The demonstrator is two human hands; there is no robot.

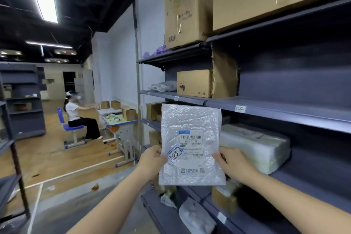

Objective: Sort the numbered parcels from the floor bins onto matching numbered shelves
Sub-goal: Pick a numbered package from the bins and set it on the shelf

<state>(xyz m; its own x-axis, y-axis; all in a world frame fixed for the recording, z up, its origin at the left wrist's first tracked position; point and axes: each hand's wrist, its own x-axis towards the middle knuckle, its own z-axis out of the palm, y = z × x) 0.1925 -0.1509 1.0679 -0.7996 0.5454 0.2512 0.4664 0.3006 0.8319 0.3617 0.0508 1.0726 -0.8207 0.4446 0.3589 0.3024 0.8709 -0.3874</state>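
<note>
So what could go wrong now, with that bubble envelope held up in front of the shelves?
The bubble mailer is marked 05, but the nearest readable shelf tag says 04, so it could end up on the wrong shelf. The left hand and right hand pinch only its side edges; that light grip might let the slick plastic slip.

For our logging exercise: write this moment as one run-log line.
stage: reading label | left hand: holds bubble mailer | right hand: holds mailer | mailer tag: 05 | nearest shelf tag: 04
</note>
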